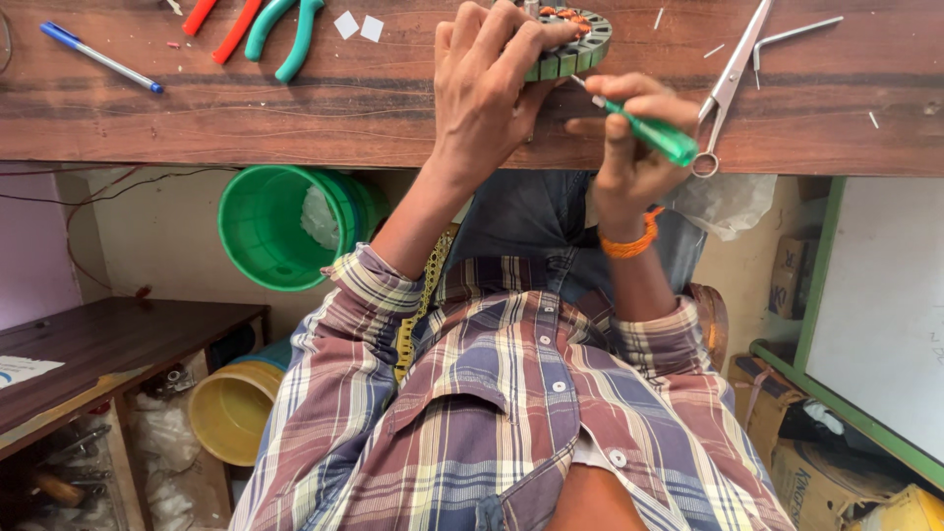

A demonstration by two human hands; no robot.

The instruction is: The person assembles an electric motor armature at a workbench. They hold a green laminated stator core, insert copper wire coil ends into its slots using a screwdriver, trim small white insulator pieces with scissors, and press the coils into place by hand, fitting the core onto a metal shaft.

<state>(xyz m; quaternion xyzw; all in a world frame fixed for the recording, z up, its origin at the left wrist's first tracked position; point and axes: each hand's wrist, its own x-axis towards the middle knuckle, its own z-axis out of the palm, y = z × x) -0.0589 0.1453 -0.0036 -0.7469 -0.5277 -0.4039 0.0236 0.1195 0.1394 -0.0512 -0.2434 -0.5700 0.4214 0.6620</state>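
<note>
From where I watch, a green bucket [280,231] sits under the bench at about nine o'clock from the hands, its mouth turned toward me, with something pale and crumpled inside that I can't identify. Lower, near seven o'clock, a yellow bucket [231,408] shows a bare inner wall.

On the wooden bench [295,108], the left hand [487,88] arches over a round grey stator [570,44] with copper windings, fingers curled and clamped on its rim, wrist bent up from the plaid sleeve. The stator lies at twelve o'clock, at the bench's upper edge, half hidden by those fingers.

The right hand [629,138] sits just beside it at three o'clock, thumb and fingers pinched round a green-handled screwdriver [654,128], whose tip points up-left to the stator's edge. An orange band [629,241] circles that wrist.

Scissors [733,79] lie at two o'clock of the right hand, nearly touching the screwdriver handle. Green pliers [285,29] and a blue pen [98,57] rest well apart at ten o'clock.
</note>
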